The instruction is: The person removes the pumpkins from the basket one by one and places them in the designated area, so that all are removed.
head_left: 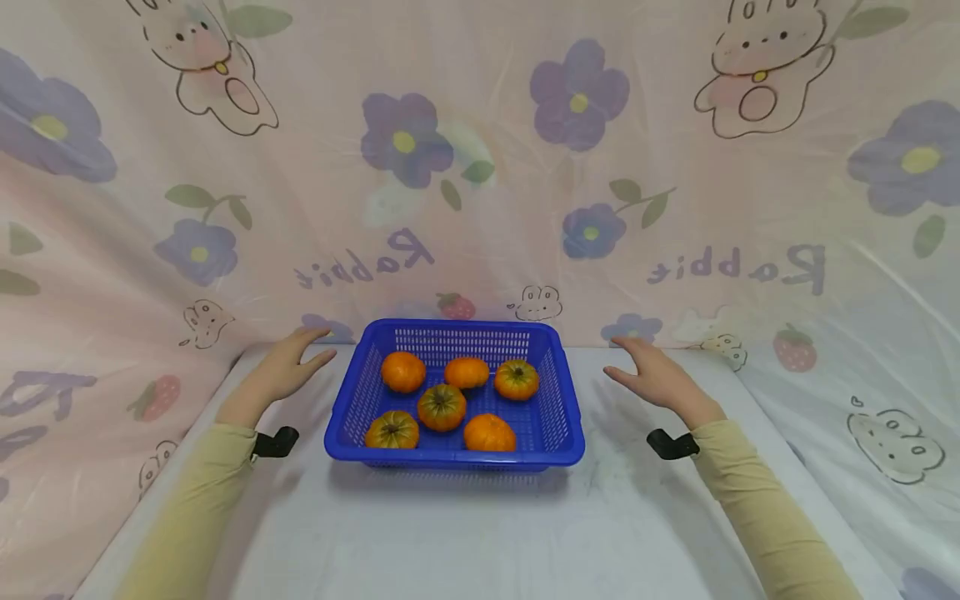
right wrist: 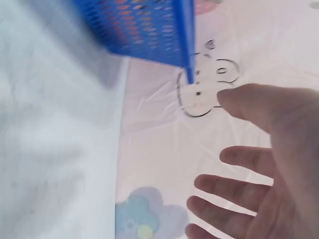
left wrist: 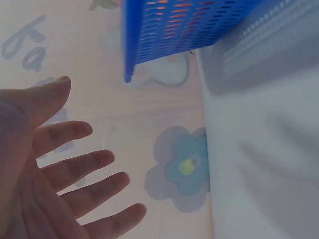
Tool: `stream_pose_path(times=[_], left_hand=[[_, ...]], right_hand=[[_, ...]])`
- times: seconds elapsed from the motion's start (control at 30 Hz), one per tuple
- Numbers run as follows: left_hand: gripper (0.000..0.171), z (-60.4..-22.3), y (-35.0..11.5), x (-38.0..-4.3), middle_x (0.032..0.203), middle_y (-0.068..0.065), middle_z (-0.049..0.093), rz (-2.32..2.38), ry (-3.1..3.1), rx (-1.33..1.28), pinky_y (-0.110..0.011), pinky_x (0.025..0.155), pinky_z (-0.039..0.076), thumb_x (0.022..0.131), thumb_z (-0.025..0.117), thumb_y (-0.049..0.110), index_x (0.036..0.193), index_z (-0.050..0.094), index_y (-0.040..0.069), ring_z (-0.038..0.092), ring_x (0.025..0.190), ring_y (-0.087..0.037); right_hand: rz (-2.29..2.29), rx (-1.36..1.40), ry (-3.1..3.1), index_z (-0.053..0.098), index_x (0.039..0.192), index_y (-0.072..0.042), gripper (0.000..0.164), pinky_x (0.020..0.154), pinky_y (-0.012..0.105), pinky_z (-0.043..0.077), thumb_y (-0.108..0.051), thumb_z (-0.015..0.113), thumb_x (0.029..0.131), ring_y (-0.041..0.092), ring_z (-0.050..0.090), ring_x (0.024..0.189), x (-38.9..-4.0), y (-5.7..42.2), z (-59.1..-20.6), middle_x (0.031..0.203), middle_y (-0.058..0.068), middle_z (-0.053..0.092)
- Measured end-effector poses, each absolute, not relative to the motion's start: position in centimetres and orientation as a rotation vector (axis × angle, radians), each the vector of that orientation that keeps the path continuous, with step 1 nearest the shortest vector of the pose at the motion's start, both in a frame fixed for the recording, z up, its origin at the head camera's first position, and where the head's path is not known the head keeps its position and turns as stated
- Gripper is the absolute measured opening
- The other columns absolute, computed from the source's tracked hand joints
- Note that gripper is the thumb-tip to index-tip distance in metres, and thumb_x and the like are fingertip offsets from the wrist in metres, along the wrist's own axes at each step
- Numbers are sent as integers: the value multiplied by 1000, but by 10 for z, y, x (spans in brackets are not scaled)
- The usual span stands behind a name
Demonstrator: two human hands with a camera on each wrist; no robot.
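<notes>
A blue plastic basket [head_left: 454, 456] with perforated walls sits on the white table. Several small orange pumpkins lie in it; the middle pumpkin [head_left: 442, 407] and the front left one [head_left: 392, 430] show greenish tops, while the front right pumpkin [head_left: 490, 433] is plain orange. My left hand [head_left: 281, 367] is held apart from the basket's left side, fingers spread and empty. On the other side my right hand [head_left: 654, 375] mirrors it, also empty, thumb and fingers apart. In the wrist views, the basket's side wall [left wrist: 174, 30] rises beyond the left thumb, and likewise its wall [right wrist: 144, 30] beyond the right thumb.
A pale curtain [head_left: 495, 200] printed with flowers, rabbits and lettering hangs behind the table and down both sides. The white tabletop [head_left: 450, 542] extends in front of the basket. Each wrist wears a black strap mount [head_left: 276, 442].
</notes>
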State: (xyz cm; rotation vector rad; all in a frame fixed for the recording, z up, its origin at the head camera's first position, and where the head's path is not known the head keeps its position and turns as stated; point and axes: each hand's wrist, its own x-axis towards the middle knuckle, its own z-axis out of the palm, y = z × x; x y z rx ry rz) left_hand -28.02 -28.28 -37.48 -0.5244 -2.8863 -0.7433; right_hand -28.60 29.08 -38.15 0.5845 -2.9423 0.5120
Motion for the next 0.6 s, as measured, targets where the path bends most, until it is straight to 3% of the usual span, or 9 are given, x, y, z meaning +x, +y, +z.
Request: stream_pose_path(times=[0.37,0.6], left_hand=[[59,-367,-286,-272,139,-31,41,-1009,-2913,-521,-62,95,38,101,48,35,143,36,-4,40,123,-51],[60,-363,-287,-264,134,-33,44,-1236,-2961,-550,-47,84,52,100,50,32,144,32,-6,48,118,-48]], right_hand=[[1074,617,-2874,44,138,3,52,95,56,41,-31,54,99,43,50,119,-284,287,-361,135,24,48],[1235,615,-2866,45,138,0,50,95,52,44,-31,52,99,38,53,116,-282,279,-346,134,21,51]])
